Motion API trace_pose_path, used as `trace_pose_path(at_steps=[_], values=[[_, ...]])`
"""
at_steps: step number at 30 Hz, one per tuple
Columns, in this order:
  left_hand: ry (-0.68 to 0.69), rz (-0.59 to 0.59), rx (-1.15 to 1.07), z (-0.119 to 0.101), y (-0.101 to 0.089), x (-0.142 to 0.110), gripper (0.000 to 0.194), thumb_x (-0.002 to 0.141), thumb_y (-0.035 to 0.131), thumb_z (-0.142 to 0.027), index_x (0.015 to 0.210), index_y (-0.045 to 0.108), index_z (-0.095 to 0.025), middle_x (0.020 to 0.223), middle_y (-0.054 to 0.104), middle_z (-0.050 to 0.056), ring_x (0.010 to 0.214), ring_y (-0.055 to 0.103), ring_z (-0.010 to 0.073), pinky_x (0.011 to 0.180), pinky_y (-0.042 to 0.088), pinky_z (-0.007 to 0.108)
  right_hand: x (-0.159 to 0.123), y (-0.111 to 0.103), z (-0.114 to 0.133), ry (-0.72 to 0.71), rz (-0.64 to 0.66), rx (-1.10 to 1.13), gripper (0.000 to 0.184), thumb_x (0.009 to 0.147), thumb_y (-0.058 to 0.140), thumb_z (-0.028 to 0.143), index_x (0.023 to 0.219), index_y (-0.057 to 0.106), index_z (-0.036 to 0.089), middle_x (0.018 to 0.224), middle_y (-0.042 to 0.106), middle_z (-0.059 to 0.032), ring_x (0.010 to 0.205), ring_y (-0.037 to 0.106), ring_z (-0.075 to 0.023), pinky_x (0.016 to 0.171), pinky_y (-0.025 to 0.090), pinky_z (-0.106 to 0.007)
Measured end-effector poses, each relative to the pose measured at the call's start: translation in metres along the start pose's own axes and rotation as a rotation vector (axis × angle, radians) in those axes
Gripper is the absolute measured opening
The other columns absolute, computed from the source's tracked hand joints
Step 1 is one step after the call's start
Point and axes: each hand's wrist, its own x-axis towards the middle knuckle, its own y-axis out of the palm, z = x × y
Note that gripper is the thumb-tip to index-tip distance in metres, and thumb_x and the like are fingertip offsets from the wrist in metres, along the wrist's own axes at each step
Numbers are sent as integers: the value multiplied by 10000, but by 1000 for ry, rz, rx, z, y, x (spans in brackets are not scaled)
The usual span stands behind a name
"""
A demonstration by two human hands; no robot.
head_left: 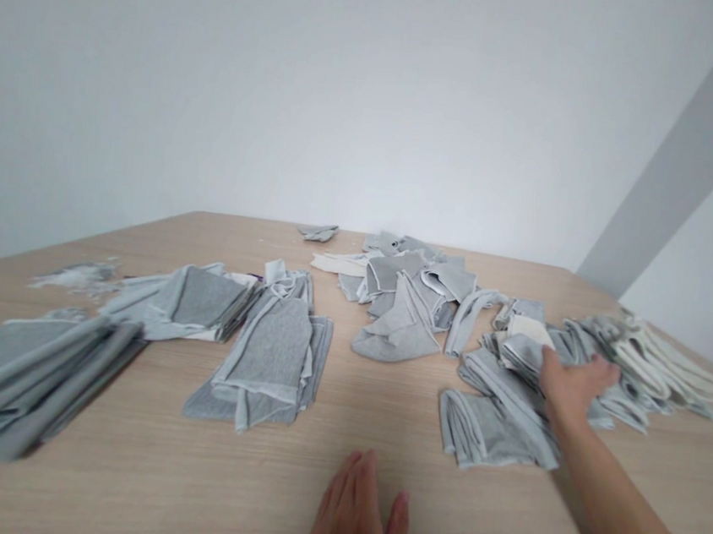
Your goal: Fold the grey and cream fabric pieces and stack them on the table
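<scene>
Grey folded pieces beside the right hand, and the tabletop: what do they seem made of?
Grey folded pieces: probably knit fabric, matte, judging by soft rounded folds and creases.
Tabletop: wood or wood-look laminate, low sheen; pale grain shows.

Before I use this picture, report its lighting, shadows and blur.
Head view: soft light, no harsh glare on the tabletop; head view: a dark band, likely shadow, beside the right forearm; head view: soft blur on the left hand and the near-left folded cloth.
</scene>
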Motion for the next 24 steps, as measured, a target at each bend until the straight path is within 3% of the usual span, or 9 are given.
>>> trace_pose_path(at_steps=[4,6,8,10,12,15,19,24], values=[[25,-16,23,1,3,0,414,883,476,-314,1239,460,-104,1097,659,177,1050,622,297,856,535,446,-4,-10,26,-128,-49,0,781,779,536,494,1365,368,6,1462,268,-305,1372,245,-410,1093,230,-568],[37,-17,30,1,3,0,416,880,479,-311,1237,464,-98,1093,661,178,1049,621,298,850,536,444,-8,-13,44,-287,125,-40,631,828,468,454,1288,479,22,1476,276,-286,1395,227,-377,1110,223,-532],[42,-21,26,1,2,1,418,879,481,-313,1238,469,-99,1095,661,177,1054,619,298,855,533,445,-17,-12,65,-447,462,-86,500,891,375,387,1217,553,52,1406,418,-257,1375,302,-329,1114,235,-496],[34,-28,16,0,3,1,413,879,488,-322,1232,483,-107,1091,663,175,1059,618,300,862,529,448,-29,-5,87,-530,650,-86,388,912,385,349,1097,643,126,1257,597,-173,1252,483,-272,1073,327,-412],[29,-32,8,-1,3,1,405,878,492,-325,1220,498,-108,1082,666,176,1060,618,303,862,527,451,-44,8,109,-583,785,-93,323,919,424,321,1049,673,163,1148,674,-116,1111,595,-225,990,405,-333],[32,-19,25,0,1,1,407,881,481,-329,1221,504,-107,1096,666,179,1059,621,301,860,532,454,-60,35,138,-589,881,-154,310,905,507,320,1114,646,138,1163,667,-155,1134,590,-247,959,413,-329],[91,10,52,5,-4,3,413,871,509,-333,1219,515,-111,1076,682,158,1018,649,276,827,557,408,-66,69,163,-511,908,-250,372,924,524,346,1194,565,93,1224,606,-209,1146,572,-263,943,427,-354],[132,0,83,8,-5,3,418,861,521,-336,1209,521,-105,1062,691,156,994,664,268,813,569,394,-70,88,166,-404,933,-316,360,930,556,374,1206,559,143,1186,600,-102,1024,610,-220,875,514,-434]])
